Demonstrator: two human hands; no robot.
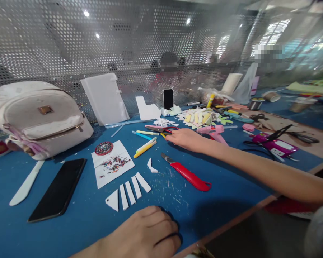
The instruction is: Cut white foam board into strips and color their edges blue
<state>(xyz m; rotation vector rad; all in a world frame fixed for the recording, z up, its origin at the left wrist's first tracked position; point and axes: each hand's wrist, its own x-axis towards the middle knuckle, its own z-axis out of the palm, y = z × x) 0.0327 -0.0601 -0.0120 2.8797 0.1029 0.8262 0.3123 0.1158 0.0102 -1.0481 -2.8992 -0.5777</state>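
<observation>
Near centre of the blue table [56, 236]: one holed white triangle [113, 200] and four white strips [130, 192], cut and laid in a row, small gaps between; no join seen. Bent white scrap [151, 166] lies beyond. Far left, large white sheet [103, 98] stands mostly whole. Red cutter [190, 175] lies untouched, right of the strips.

Right hand [184, 139] reaches far, fingers bent narrow at the scissors [157, 128] handles; grip hidden, cannot tell. Left hand [153, 233] rests near, palm down, fingers loosely curled; nothing seen in it, underside hidden.
</observation>
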